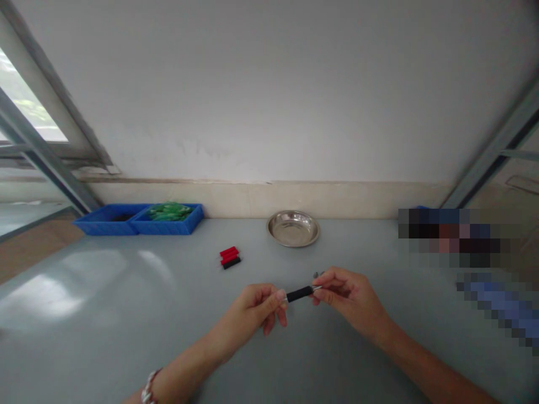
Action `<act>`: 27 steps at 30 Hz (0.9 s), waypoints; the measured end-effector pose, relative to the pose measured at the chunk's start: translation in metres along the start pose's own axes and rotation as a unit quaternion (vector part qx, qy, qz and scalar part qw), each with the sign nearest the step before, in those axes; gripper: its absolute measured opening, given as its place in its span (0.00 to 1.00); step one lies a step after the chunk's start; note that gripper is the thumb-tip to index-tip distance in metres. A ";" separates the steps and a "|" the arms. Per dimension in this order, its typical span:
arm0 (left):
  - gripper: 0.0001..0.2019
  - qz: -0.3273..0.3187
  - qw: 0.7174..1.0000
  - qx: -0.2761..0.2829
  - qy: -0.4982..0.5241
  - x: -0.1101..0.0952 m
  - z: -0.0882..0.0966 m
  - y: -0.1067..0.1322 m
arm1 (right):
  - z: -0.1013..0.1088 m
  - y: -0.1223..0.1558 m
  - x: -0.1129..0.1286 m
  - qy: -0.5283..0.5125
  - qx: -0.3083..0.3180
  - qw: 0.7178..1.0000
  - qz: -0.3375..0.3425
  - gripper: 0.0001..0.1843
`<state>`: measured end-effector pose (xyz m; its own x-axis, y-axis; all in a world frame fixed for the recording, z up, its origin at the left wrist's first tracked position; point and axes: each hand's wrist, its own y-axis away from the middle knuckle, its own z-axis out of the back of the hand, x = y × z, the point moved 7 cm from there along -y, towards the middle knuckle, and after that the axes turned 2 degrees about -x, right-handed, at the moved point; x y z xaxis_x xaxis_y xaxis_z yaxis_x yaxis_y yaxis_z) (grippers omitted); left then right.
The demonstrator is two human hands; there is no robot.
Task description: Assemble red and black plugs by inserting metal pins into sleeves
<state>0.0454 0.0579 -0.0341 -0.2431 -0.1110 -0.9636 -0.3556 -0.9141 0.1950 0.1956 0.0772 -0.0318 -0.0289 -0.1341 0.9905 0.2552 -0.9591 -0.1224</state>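
Note:
Between my two hands is a short black cylinder (300, 293) with metal at its ends, tilted slightly up to the right. My left hand (257, 307) pinches its left end between thumb and fingers. At the other end, my right hand (352, 295) closes its thumb and fingertips around the shiny metal part. Small dark bits show by the right fingertips, too small to make out. Farther back on the grey table (168, 331), two red cylinders (229, 252) and a similar black one (232, 263) lie side by side.
A round steel dish (293, 229) stands near the wall. Two blue trays sit at the back left: one holds green pieces (170, 211), the other tray (105, 220) something dark. A blurred-out area (455, 235) covers the right side. Metal posts (42, 143) rise at the edges.

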 end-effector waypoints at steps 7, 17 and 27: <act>0.20 0.053 0.997 -0.010 0.063 0.003 -0.002 0.005 | 0.003 0.000 0.003 0.037 -0.012 0.999 0.037 0.10; 0.19 0.022 0.999 -0.040 0.018 -0.004 0.005 0.002 | -0.003 0.003 0.012 0.173 0.000 0.982 0.075 0.12; 0.16 -0.006 0.998 -0.054 -0.034 -0.012 0.008 0.002 | -0.003 0.007 0.025 0.306 0.014 0.936 0.175 0.16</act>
<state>0.0401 0.0608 -0.0203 -0.3008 -0.0773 -0.9505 -0.2594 -0.9525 0.1595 0.1942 0.0665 -0.0081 -0.4854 -0.5645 0.6676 0.3771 -0.8241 -0.4226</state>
